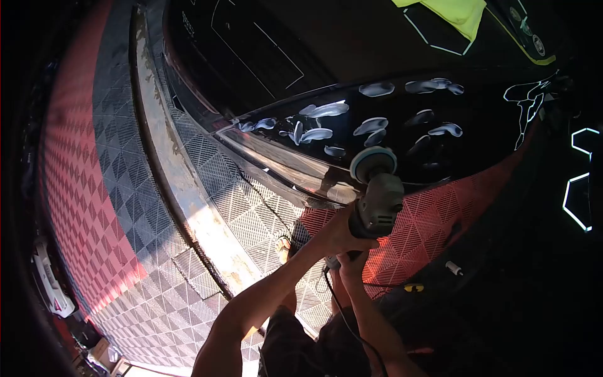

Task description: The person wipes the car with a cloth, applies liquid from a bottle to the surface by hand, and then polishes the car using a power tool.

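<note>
The bare forearms reach in from the bottom of the frame, the left one [242,314] from lower left, the right one [380,327] from lower right. Both hands are closed around one thing, a dark grey, hand-held electric polisher [383,198] just right of the middle of the frame. The left hand [342,234] grips its body from the left side; the right hand [353,262] is wrapped around the rear end just below, where a thin black cable [342,309] hangs down. From where I stand, the tool's long axis slants from that rear end up and to the right, then bends up to its round, blue-rimmed pad [374,164]. So the pad lies above and slightly right of both hands, and the left is the nearer.

Beyond, the pad is at the lower edge of a glossy black curved panel [477,116]; whether it touches, I can't tell. Whitish oval smears [375,138] lie just above the pad, with more spread left and right. Farther off, a bright yellow-green cloth [455,17] lies at the upper right.
</note>
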Tool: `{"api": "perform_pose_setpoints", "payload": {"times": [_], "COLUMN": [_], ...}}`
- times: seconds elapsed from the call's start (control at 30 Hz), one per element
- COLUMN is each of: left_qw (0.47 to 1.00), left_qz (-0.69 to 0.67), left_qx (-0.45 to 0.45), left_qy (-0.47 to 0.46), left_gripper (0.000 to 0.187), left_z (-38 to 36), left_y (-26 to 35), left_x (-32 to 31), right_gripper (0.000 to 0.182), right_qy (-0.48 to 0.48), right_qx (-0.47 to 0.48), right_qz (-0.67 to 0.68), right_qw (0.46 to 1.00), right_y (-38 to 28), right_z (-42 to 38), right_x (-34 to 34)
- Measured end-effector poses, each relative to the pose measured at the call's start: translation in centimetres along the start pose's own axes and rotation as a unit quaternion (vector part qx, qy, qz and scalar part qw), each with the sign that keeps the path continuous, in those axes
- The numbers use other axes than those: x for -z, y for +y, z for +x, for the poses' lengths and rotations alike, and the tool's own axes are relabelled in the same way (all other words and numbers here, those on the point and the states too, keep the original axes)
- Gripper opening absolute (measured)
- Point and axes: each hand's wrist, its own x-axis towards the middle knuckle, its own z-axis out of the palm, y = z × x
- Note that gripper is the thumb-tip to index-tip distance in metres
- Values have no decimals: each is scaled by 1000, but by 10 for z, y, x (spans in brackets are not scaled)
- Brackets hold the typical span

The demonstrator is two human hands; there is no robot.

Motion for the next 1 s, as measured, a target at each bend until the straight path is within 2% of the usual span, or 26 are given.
{"api": "perform_pose_setpoints", "payload": {"times": [0.03, 0.1, 0.17, 0.23, 0.27, 0.3, 0.33, 0.43, 0.47, 0.5, 0.53, 0.57, 0.63, 0.73, 0.83, 0.87, 0.93, 1.0], "left_qw": [1000, 999, 1000, 994, 987, 982, 974, 954, 966, 960, 969, 976, 990, 986, 986, 987, 990, 990], "left_qz": [0, 46, -18, -99, -147, -184, -223, -298, -247, -263, -234, -208, -131, -146, -158, -146, -126, -127], "left_qx": [-1, 14, 18, 35, 39, 39, 37, 31, 58, 54, 49, 47, 41, 67, 48, 59, 53, 56], "left_qy": [2, 17, 1, 41, 54, 26, 13, -30, -54, -77, -62, -44, -43, -39, -27, -15, 15, 17], "left_gripper": [85, 82, 79, 74, 70, 62, 59, 58, 60, 62, 63, 64, 64, 65, 66, 60, 52, 56], "left_z": [-4, -14, -15, -23, -24, -21, -17, 0, 7, 14, 20, 22, 26, 36, 54, 58, 67, 78], "left_y": [3, 9, -4, -8, -12, -15, -19, -11, -13, -13, -11, -10, -3, -8, 15, 34, 52, 64], "left_x": [11, 29, 50, 62, 66, 70, 71, 37, 29, 12, -6, -24, -52, -91, -115, -120, -130, -132], "right_gripper": [78, 74, 72, 74, 77, 79, 83, 79, 79, 87, 95, 92, 84, 70, 79, 87, 82, 79], "right_qy": [-2, -12, -33, -94, -93, -92, -105, -68, -61, -64, -68, -56, -48, -61, -53, -36, -42, -54], "right_qx": [11, 14, 1, -5, 9, 22, -18, 35, 38, -20, -80, -128, -129, -134, -186, -163, -159, -153], "right_qz": [6, 2, -190, -122, -139, -157, -136, -196, -197, -140, -81, -58, -77, -38, 5, -5, 10, 23], "right_qw": [1000, 1000, 981, 988, 986, 983, 985, 978, 978, 988, 991, 989, 987, 988, 981, 986, 986, 987], "right_y": [-5, 31, 43, -27, -49, -64, -75, -87, -79, -68, -74, -83, -99, -122, -138, -134, -148, -161], "right_z": [1, -2, -2, 14, 21, 26, 28, 32, 27, 23, 24, 18, 16, 20, 35, 36, 45, 60], "right_x": [-11, -13, -16, -56, -65, -67, -63, -34, -19, 0, 12, 28, 57, 95, 118, 126, 130, 130]}}
